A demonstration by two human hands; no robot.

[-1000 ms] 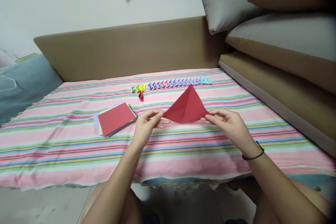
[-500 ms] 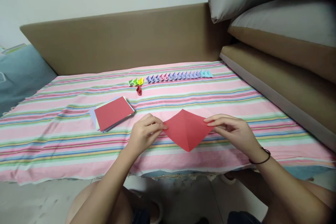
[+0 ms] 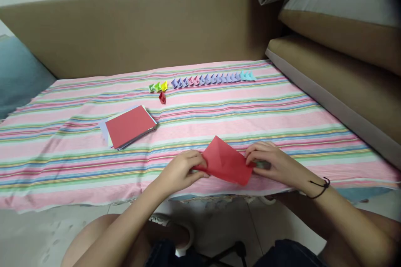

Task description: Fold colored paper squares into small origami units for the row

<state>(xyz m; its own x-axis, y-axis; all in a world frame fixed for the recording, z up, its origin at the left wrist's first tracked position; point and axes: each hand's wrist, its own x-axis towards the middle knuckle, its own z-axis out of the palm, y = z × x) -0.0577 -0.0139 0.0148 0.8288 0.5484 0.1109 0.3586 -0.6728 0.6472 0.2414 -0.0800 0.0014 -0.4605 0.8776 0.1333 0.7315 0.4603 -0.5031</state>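
Observation:
A creased sheet of red paper [image 3: 230, 162] hangs between my two hands, just above the striped cloth near its front edge. My left hand [image 3: 189, 167] pinches its left corner between thumb and fingers. At the opposite corner, my right hand [image 3: 266, 160] is closed on the paper, thumb below and fingers above. One point of the sheet faces away from me, and its lower part bends toward me. To the left lies a stack of coloured paper [image 3: 131, 127] with a red sheet on top.
Small folded paper pieces [image 3: 213, 79] stand in a long row at the back. Green and yellow ones [image 3: 158, 87] are left of it, with a dark red folded piece [image 3: 162, 97] in front. Cushions [image 3: 332, 62] are piled at the right on the striped cloth [image 3: 188, 129].
The camera view has tipped downward. Both hands have come lower and nearer to me with the red paper, which has turned and bent from its symmetric diamond shape.

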